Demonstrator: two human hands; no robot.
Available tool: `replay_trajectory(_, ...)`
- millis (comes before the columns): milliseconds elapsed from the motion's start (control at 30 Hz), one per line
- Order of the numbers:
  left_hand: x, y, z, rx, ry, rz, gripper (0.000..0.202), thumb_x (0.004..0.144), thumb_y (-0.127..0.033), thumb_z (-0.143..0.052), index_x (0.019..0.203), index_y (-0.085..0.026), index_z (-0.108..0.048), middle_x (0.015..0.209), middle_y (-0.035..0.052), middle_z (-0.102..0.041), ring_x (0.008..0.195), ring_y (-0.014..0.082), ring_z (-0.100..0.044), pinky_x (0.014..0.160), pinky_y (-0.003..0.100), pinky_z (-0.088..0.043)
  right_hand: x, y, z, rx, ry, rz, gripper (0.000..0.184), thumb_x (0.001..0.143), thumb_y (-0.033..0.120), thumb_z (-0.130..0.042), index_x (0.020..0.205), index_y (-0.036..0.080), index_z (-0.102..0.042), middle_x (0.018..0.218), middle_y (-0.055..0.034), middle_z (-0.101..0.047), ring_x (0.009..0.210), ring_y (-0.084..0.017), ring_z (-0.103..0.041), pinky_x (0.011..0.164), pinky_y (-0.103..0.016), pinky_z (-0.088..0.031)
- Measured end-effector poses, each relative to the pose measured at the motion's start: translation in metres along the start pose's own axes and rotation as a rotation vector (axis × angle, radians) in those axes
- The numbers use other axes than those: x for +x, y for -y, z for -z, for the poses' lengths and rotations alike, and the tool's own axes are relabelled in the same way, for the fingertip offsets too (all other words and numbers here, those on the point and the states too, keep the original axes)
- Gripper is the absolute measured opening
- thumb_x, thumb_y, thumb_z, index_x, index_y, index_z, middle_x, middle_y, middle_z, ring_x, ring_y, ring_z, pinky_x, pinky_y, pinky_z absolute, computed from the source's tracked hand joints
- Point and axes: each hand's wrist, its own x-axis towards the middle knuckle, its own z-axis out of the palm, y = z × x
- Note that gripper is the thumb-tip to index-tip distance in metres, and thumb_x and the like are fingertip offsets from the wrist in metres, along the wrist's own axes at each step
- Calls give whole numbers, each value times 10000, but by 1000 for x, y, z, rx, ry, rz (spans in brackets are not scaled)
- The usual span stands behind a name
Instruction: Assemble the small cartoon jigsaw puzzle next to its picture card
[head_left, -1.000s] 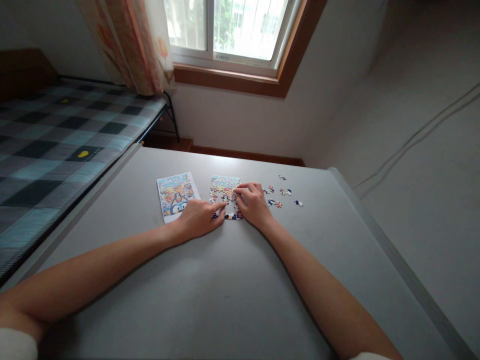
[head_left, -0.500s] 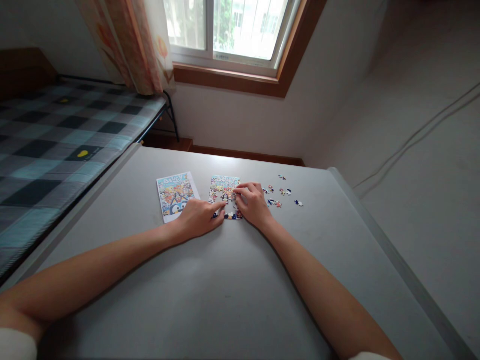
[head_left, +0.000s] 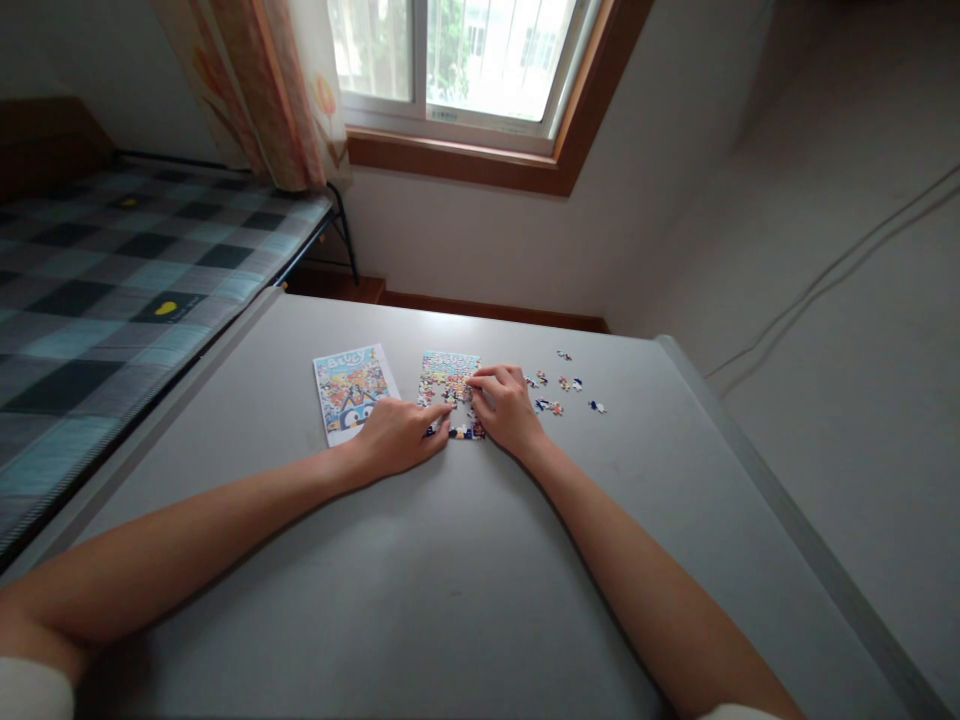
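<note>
1. Lying flat at the left of the group on the tabletop (head_left: 450, 580), a colourful picture sheet (head_left: 352, 375) with a pale margin looks light and thin. Its uncovered upper corners should be the easiest place to lift.

2. Next comes the left hand (head_left: 397, 435), palm down, covering the sheet's lower right part. Its forefinger stretches to the lower left of a jigsaw puzzle; I cannot tell whether its grip has anything in it.

3. Between the hands lies that jigsaw puzzle (head_left: 450, 362), flat and partly joined, with grey gaps in its lower middle. It is probably light card, stiff piece by piece but weak at the seams, so it would likely come apart if raised by one edge. Outer edges seem the safest hold.

4. The right hand (head_left: 506, 405) bends its fingers over the puzzle's right edge. The fingers hide whether its grip pinches a piece.

5. Loose pieces (head_left: 576, 384) scatter farther right. They should be nearly weightless and slide easily; pinching opposite edges would spare the small knobs.

6. The grey tabletop looks smooth and hard, shiny near its far edge, with edging strips along both sides.

7. Around it, left to right: a bed (head_left: 142, 245) with a checked mattress, an orange flowered curtain (head_left: 255, 90), a bright window (head_left: 487, 60) framed in brown, and a pale wall (head_left: 847, 400) crossed by a thin cable (head_left: 814, 286).
</note>
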Motion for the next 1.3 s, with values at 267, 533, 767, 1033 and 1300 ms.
replay_trajectory(267,-1,0,-1,4,-9,1,299,887,-382,-477,1044,-266,-703,653,37,-714,548,193,-661,489,244,-357,0,-1,-1,19,7,-5,204,838,159,-549,946,218,-711,1012,-83,-650,1037,-252,-475,935,-436,-426)
replay_trajectory(533,-1,1,0,8,1,-6,301,891,-378,-474,1066,-270,-694,658,31,-715,552,195,-659,492,243,-365,0,-1,-1,8,7,-2,197,838,167,-553,948,209,-711,1016,-83,-653,1029,-252,-473,931,-438,-431)
replay_trajectory(767,0,0,1,2,1,-4,300,888,-373,-478,1061,-260,-696,642,36,-708,551,190,-658,486,241,-354,0,-1,-1,2,12,-6,198,838,167,-553,952,203,-713,1021,-80,-655,1029,-249,-473,935,-434,-431)
replay_trajectory(1033,0,0,1,8,22,2,307,889,-371,-474,1079,-261,-688,649,37,-707,567,196,-664,494,249,-366,0,0,0,1,12,-7,200,843,171,-549,952,199,-714,1016,-83,-654,1026,-248,-472,932,-431,-432)
replay_trajectory(1300,0,0,1,10,19,7,306,887,-373,-480,1076,-260,-692,631,34,-696,552,180,-650,501,240,-379,0,1,1,12,28,-19,202,840,167,-550,951,215,-711,1024,-81,-650,1041,-248,-471,937,-429,-423)
